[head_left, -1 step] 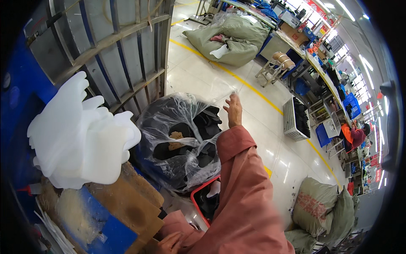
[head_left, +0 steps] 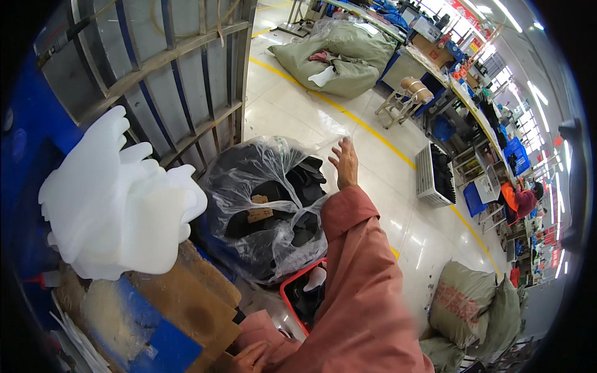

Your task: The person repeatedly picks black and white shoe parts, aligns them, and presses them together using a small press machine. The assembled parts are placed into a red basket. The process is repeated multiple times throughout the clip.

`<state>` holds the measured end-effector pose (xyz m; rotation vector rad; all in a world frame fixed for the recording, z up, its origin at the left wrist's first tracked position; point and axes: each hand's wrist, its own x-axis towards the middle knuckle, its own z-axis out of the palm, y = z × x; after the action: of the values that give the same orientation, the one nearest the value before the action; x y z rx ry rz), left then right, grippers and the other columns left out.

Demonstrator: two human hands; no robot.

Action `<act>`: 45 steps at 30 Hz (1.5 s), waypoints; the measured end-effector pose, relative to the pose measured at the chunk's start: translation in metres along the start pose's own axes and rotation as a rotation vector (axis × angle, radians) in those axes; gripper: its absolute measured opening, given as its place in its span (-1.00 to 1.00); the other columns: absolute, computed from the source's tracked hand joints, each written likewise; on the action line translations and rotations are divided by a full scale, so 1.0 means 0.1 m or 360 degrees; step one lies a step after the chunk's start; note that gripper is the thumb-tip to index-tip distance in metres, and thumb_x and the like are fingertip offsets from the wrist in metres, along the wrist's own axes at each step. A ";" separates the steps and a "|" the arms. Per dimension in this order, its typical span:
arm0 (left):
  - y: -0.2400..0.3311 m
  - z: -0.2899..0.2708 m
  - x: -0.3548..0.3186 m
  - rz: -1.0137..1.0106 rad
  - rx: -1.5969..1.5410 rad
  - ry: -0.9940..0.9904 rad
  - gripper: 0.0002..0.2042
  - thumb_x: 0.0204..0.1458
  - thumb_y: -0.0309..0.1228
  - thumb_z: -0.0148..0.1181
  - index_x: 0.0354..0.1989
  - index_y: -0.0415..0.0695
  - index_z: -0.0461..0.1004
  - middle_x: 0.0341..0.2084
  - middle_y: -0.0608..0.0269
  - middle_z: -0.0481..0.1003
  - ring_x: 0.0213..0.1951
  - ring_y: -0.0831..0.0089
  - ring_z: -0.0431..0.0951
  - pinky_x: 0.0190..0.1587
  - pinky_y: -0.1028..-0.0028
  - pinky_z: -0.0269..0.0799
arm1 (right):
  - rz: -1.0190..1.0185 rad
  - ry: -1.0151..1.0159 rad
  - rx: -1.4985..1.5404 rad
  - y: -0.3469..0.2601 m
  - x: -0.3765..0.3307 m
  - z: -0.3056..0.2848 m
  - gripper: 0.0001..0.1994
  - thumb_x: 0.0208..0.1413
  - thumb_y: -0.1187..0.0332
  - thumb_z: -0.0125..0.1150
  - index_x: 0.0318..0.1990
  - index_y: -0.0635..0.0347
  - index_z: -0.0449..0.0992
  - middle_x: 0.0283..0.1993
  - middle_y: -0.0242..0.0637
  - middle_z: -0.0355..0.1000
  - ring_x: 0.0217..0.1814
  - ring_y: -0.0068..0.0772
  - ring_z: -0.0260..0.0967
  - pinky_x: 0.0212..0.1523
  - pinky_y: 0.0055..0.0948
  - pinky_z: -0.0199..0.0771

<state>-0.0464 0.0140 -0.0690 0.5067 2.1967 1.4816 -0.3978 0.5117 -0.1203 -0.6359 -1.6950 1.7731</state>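
My right hand (head_left: 347, 163) is raised beyond the far right side of a large clear plastic bag (head_left: 287, 252), its fingers stretched upward and slightly apart. Thin clear film shows close to its fingertips; whether they touch it I cannot tell. Black, flat, curved pieces (head_left: 306, 174) fill the bag, with a brown cardboard piece (head_left: 260, 209) among them. Low in the picture, my left hand (head_left: 252, 358) lies beside the sleeve and the cardboard edge. Its fingers look bent and are partly cut off, so its grip is unclear.
White foam-like cut shapes (head_left: 124, 205) are stacked at left on worn cardboard (head_left: 186, 298). A red bin (head_left: 287, 297) stands below the bag. A metal frame (head_left: 180, 62) rises behind. Further off are a white crate (head_left: 425, 177), a stool (head_left: 405, 99) and sacks (head_left: 463, 301).
My right hand has shifted very slightly to the right. The plastic over the bag's contents has moved a little, and the cardboard piece inside shows differently.
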 end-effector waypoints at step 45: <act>-0.48 -0.23 1.07 -0.0348 -0.0033 0.0099 -0.72 0.25 -0.45 0.19 0.08 -0.29 0.57 0.05 -0.08 0.58 0.08 0.03 0.60 0.13 0.22 0.53 | -0.0588 -0.0949 -0.2492 1.27 0.25 0.17 -0.14 -0.24 -0.04 0.62 0.34 -0.22 0.44 0.60 0.15 -0.02 0.58 0.41 -0.03 0.51 0.18 0.06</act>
<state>-0.1505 0.0357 -0.1221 0.2077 2.2013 1.4184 -0.4391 0.5164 -0.2441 -0.2676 -3.1877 0.0326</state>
